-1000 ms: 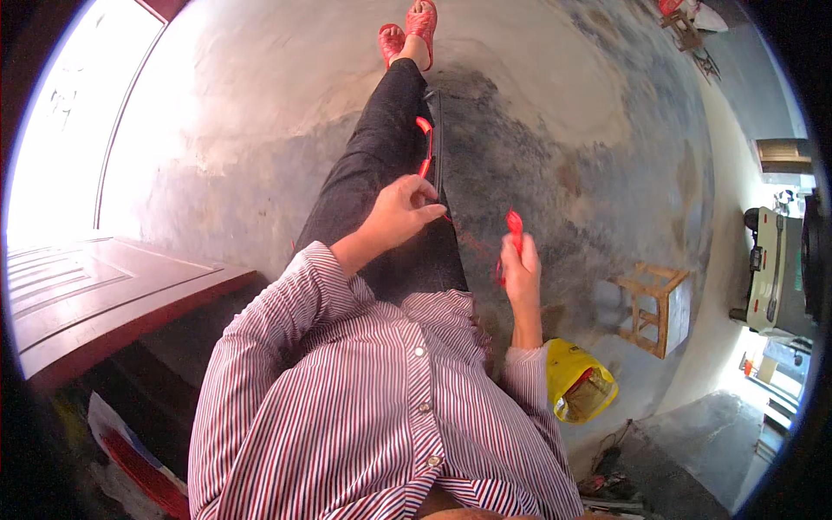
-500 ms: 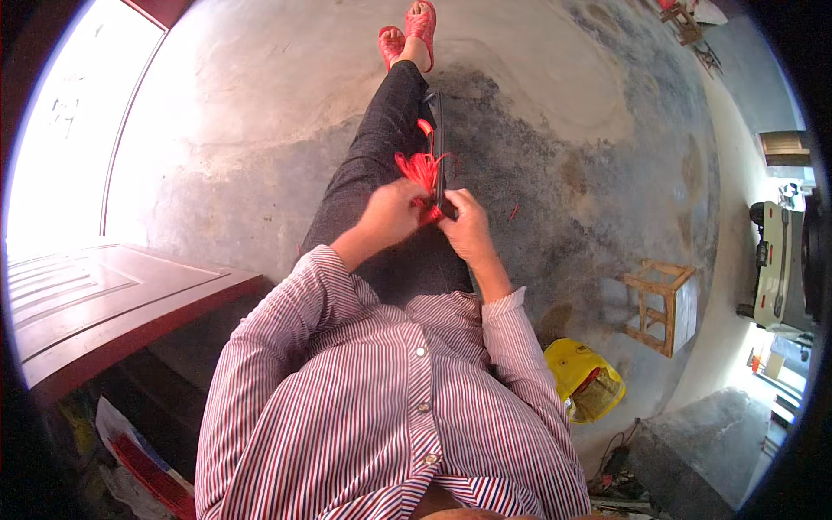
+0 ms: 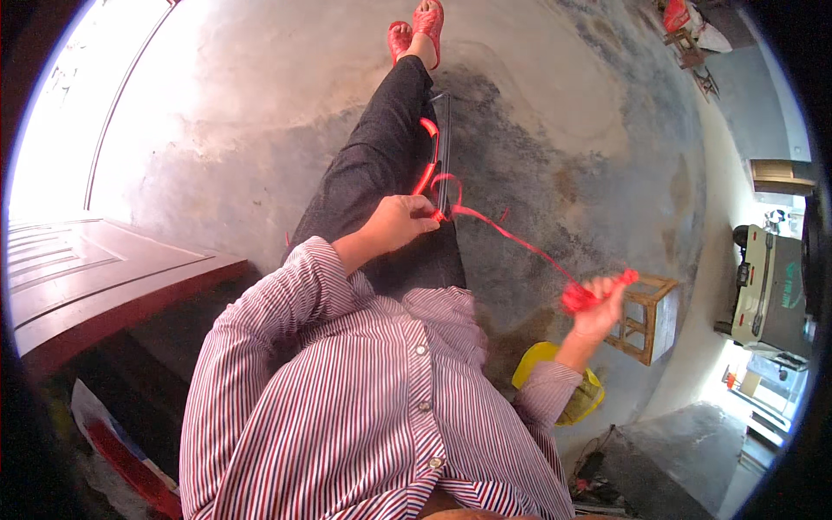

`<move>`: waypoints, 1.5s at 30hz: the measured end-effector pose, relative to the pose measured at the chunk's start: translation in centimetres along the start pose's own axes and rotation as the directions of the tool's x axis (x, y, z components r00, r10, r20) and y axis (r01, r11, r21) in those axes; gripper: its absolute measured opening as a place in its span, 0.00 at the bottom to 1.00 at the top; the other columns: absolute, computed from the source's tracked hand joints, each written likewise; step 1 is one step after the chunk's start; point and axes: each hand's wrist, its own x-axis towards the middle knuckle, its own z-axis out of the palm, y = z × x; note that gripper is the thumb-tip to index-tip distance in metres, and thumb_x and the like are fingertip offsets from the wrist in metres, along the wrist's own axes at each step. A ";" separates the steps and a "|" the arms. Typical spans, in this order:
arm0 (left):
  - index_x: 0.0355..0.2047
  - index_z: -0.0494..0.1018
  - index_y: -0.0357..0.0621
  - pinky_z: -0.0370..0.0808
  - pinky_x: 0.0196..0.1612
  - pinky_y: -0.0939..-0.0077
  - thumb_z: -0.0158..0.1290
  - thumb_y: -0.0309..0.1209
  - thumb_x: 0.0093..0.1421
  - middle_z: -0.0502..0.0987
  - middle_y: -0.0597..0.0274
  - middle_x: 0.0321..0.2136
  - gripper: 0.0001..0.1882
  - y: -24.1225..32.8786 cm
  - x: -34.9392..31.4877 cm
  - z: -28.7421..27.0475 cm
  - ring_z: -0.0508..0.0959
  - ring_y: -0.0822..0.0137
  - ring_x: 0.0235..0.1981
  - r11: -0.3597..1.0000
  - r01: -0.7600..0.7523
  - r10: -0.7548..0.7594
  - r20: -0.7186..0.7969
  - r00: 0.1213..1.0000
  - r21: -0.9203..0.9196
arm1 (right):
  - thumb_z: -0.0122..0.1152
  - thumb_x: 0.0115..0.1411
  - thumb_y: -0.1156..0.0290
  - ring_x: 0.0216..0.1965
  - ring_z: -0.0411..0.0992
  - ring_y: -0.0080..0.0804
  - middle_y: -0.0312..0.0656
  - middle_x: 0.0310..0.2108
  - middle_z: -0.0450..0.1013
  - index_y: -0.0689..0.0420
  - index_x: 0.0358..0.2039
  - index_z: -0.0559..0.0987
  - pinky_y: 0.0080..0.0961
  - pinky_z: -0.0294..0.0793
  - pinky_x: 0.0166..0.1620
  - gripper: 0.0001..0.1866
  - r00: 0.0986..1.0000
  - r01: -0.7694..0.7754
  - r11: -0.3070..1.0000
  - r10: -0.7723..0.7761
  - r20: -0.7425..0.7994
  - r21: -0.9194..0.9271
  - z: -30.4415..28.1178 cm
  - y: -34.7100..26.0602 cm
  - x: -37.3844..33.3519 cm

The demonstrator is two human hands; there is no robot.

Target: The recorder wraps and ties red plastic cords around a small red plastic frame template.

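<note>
My left hand is closed in a pinch at the near end of a thin dark bar, where red ribbon is wrapped. The bar lies along my outstretched leg. A curved red strip runs beside it. My right hand is out to the right, fingers closed around a bunched red ribbon. From that bundle a single strand stretches back to the bar, with a loose loop near the left hand. What lies under my left fingertips is partly hidden.
A wooden stool stands just beyond my right hand, with a yellow bag under that forearm. At the left is a reddish-brown panelled door. A small red scrap lies on the concrete floor.
My right hand has moved from the bar out to the right with the ribbon bundle, drawing out a long strand. My left hand has shifted slightly right and stays at the bar's end.
</note>
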 end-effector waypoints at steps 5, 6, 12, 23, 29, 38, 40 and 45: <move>0.35 0.76 0.36 0.75 0.39 0.77 0.61 0.28 0.52 0.79 0.58 0.30 0.11 0.9 -1.2 0.4 0.78 0.70 0.32 0.998 -0.061 0.061 -0.014 0.998 0.035 | 0.59 0.59 0.67 0.21 0.61 0.18 0.30 0.25 0.65 0.53 0.38 0.70 0.15 0.61 0.19 0.09 0.900 0.063 0.934 -0.206 -0.385 -0.353 -1.8 0.8 -0.3; 0.35 0.76 0.36 0.75 0.40 0.77 0.61 0.28 0.52 0.79 0.58 0.30 0.11 0.8 -1.2 0.4 0.78 0.70 0.32 0.997 -0.058 0.059 -0.019 0.998 0.046 | 0.58 0.59 0.69 0.19 0.59 0.16 0.29 0.23 0.64 0.56 0.39 0.72 0.15 0.61 0.19 0.10 0.860 -0.056 0.882 -0.195 -0.471 -0.468 1.1 3.9 0.6; 0.36 0.76 0.37 0.74 0.39 0.77 0.62 0.29 0.52 0.79 0.58 0.29 0.12 0.4 -0.9 0.8 0.78 0.71 0.31 0.999 -0.028 0.028 0.004 1.000 0.020 | 0.53 0.64 0.64 0.19 0.64 0.17 0.29 0.20 0.64 0.57 0.43 0.71 0.18 0.64 0.24 0.12 0.891 -0.323 0.529 0.449 -0.064 -0.785 10.2 18.6 1.8; 0.34 0.77 0.36 0.75 0.37 0.75 0.63 0.32 0.50 0.79 0.57 0.27 0.14 0.2 -0.8 1.2 0.78 0.71 0.30 0.994 -0.072 0.075 -0.034 0.997 0.087 | 0.55 0.56 0.75 0.26 0.61 0.12 0.26 0.26 0.65 0.57 0.35 0.73 0.13 0.62 0.31 0.05 0.860 -0.207 0.623 0.484 0.164 -0.754 15.3 14.4 -2.2; 0.35 0.74 0.36 0.75 0.36 0.70 0.60 0.33 0.54 0.77 0.52 0.29 0.14 3.8 -1.1 2.0 0.78 0.58 0.29 0.806 -0.397 0.570 -0.396 0.720 0.438 | 0.54 0.56 0.74 0.27 0.63 0.16 0.33 0.27 0.67 0.60 0.41 0.68 0.13 0.62 0.33 0.12 0.885 -0.285 0.831 0.419 0.201 -0.478 16.6 10.1 -0.1; 0.36 0.75 0.39 0.64 0.23 0.82 0.48 0.32 0.64 0.69 0.70 0.19 0.10 2.2 1.7 -0.3 0.66 0.77 0.19 0.879 0.144 -0.274 -0.233 0.933 -0.454 | 0.58 0.51 0.76 0.36 0.72 0.41 0.48 0.32 0.71 0.61 0.34 0.76 0.32 0.70 0.39 0.09 0.898 0.366 -0.079 0.293 0.329 -0.927 11.1 17.0 5.8; 0.34 0.74 0.38 0.64 0.22 0.80 0.49 0.35 0.63 0.71 0.69 0.19 0.12 -0.3 2.4 0.2 0.68 0.75 0.19 0.916 0.333 -0.366 -0.126 0.922 -0.226 | 0.59 0.48 0.79 0.34 0.74 0.44 0.50 0.31 0.73 0.61 0.35 0.76 0.35 0.71 0.37 0.11 0.882 0.297 0.161 0.331 0.334 -0.941 10.8 20.6 6.1; 0.29 0.74 0.35 0.68 0.24 0.73 0.51 0.36 0.62 0.74 0.66 0.19 0.14 0.6 2.4 -0.2 0.71 0.71 0.20 0.984 0.100 -0.038 -0.374 0.927 0.149 | 0.63 0.48 0.77 0.32 0.75 0.39 0.46 0.31 0.73 0.61 0.34 0.76 0.31 0.75 0.38 0.11 0.967 0.167 0.359 0.120 0.223 -0.918 11.4 20.7 5.3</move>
